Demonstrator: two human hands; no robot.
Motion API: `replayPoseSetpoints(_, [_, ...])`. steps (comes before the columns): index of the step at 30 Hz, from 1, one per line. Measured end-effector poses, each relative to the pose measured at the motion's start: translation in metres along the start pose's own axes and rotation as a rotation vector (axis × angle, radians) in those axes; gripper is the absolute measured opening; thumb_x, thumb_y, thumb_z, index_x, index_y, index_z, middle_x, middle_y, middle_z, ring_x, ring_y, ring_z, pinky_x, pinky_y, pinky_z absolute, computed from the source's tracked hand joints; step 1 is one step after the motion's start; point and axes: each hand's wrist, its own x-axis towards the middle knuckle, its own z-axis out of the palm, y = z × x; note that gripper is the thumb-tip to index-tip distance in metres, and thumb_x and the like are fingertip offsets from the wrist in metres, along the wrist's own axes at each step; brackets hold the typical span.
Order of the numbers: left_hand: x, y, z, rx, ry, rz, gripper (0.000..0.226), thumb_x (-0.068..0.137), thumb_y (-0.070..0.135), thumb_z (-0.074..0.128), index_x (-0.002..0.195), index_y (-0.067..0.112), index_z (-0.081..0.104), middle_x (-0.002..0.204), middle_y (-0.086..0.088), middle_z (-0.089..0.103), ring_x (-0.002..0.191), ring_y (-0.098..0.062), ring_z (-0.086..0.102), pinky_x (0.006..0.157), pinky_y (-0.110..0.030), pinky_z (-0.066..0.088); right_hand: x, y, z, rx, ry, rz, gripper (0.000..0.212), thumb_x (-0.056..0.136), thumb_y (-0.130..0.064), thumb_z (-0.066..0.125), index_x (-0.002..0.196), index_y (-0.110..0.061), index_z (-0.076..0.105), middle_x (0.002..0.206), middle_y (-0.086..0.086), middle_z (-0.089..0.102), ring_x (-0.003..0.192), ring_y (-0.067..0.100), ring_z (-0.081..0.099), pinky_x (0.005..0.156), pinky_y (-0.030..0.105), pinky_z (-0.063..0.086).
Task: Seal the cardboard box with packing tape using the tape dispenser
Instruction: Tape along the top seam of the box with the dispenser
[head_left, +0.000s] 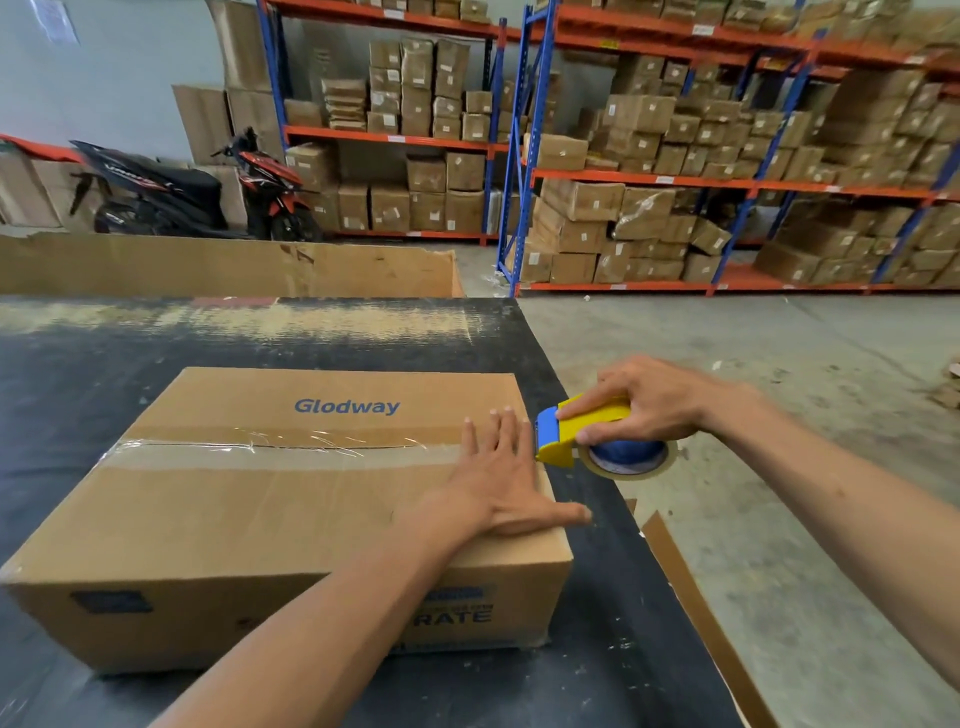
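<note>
A brown cardboard box (249, 519) printed "Glodway" lies on a black table (104, 353). A strip of clear packing tape (291, 446) runs along its closed top seam from the left edge to the right. My left hand (498, 488) presses flat on the box top near the right end, fingers spread over the tape. My right hand (649, 402) grips a yellow and blue tape dispenser (576, 431) with a tape roll (631, 460), held at the box's right edge, just off the top.
The table's right edge runs close to the dispenser, with a cardboard strip (696, 613) leaning there over a concrete floor. A large open cardboard carton (228, 265) stands behind the table. Shelving racks full of boxes (675, 156) and a parked scooter (197, 192) are farther back.
</note>
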Motion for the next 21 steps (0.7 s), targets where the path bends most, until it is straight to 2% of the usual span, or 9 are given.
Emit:
replayPoseSetpoints(3, [0.002,-0.003,0.004,0.034,0.033,-0.014,0.120,0.073,0.084,0.033,0.158,0.009,-0.008,0.166,-0.014,-0.014,0.153,-0.029,-0.015,0.120,-0.057,-0.006,-0.008,0.003,-0.002,-0.006,0.027,-0.014,0.049,0.077,-0.076,0.055,0.122,-0.057,0.062,0.079,-0.017,0.053,0.077,0.000,0.052,0.066,0.017,0.036])
replayPoseSetpoints(6, [0.001,-0.004,0.003,0.038,0.025,-0.006,0.120,0.072,0.083,0.032,0.158,0.010,-0.007,0.166,-0.013,-0.013,0.153,-0.029,-0.015,0.120,-0.057,-0.006,-0.020,0.012,-0.009,-0.012,0.027,0.000,0.044,0.080,-0.070,0.059,0.121,-0.057,0.062,0.078,-0.015,0.051,0.082,-0.004,0.049,0.066,0.013,0.033])
replayPoseSetpoints(9, [0.002,-0.005,0.003,0.036,0.016,0.010,0.119,0.073,0.082,0.033,0.158,0.010,-0.009,0.166,-0.013,-0.015,0.152,-0.029,-0.017,0.120,-0.058,-0.007,-0.023,0.016,-0.009,-0.069,0.003,0.002,0.048,0.080,-0.077,0.052,0.124,-0.061,0.058,0.077,-0.012,0.050,0.074,0.005,0.049,0.062,0.017,0.030])
replayPoseSetpoints(11, [0.002,-0.006,0.002,0.038,0.008,0.017,0.119,0.073,0.081,0.033,0.158,0.009,-0.010,0.166,-0.013,-0.016,0.152,-0.028,-0.017,0.120,-0.058,-0.007,-0.016,0.011,0.001,-0.149,-0.020,-0.011,0.049,0.081,-0.078,0.049,0.126,-0.060,0.056,0.077,-0.012,0.048,0.070,0.005,0.046,0.060,0.019,0.028])
replayPoseSetpoints(17, [0.007,-0.007,0.007,0.064,0.017,0.024,0.121,0.073,0.083,0.033,0.157,0.009,-0.012,0.166,-0.014,-0.015,0.152,-0.028,-0.017,0.120,-0.058,-0.007,-0.002,-0.008,0.013,-0.251,0.032,-0.014,0.043,0.082,-0.070,0.058,0.124,-0.059,0.058,0.082,-0.008,0.048,0.072,0.012,0.043,0.063,0.028,0.029])
replayPoseSetpoints(21, [0.008,-0.006,0.006,0.099,-0.008,0.027,0.122,0.073,0.085,0.031,0.156,0.008,-0.014,0.165,-0.015,-0.018,0.152,-0.030,-0.019,0.120,-0.058,-0.007,-0.011,-0.017,0.015,-0.306,0.022,-0.022,0.049,0.081,-0.073,0.051,0.127,-0.056,0.057,0.084,-0.005,0.049,0.070,0.013,0.045,0.061,0.031,0.032])
